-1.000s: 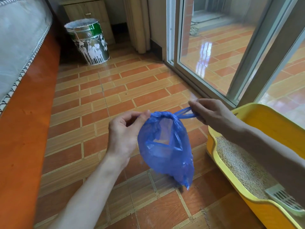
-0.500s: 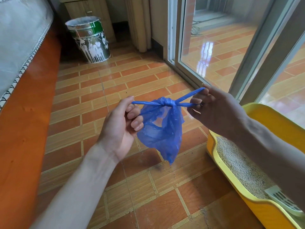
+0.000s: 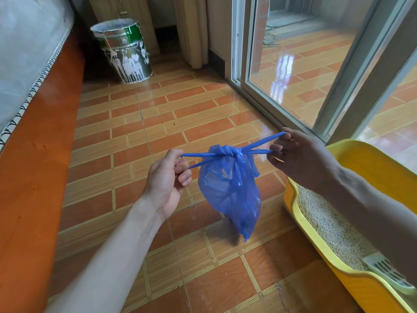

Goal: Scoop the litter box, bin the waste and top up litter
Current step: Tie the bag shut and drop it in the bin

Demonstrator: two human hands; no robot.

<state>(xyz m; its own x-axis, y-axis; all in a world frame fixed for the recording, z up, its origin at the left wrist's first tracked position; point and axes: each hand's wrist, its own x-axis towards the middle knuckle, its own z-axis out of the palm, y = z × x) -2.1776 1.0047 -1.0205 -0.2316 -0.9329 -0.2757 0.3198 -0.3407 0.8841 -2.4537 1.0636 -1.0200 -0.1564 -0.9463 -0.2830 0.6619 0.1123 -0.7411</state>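
A small blue plastic bag (image 3: pixel 230 190) hangs in mid-air between my hands, its neck tied in a knot. My left hand (image 3: pixel 167 179) grips the left handle strands and my right hand (image 3: pixel 297 154) pinches the right strands, both pulled taut sideways. A yellow litter box (image 3: pixel 361 163) stands on the floor at the right, filled with pale litter (image 3: pixel 327 224). A white slotted scoop (image 3: pixel 388 269) lies in its near end, partly hidden by my right forearm. A paint-spattered metal bucket lined as a bin (image 3: pixel 124 50) stands at the far left.
Orange tiled floor (image 3: pixel 158 123) stretches between me and the bin, with litter crumbs near the box. A bed edge with an orange frame (image 3: pixel 33 154) runs along the left. A sliding glass door (image 3: pixel 293 64) bounds the right side.
The bag's handles went from loosely gathered to a tight knot as my hands pulled apart. The bag now hangs lower and longer below the knot.
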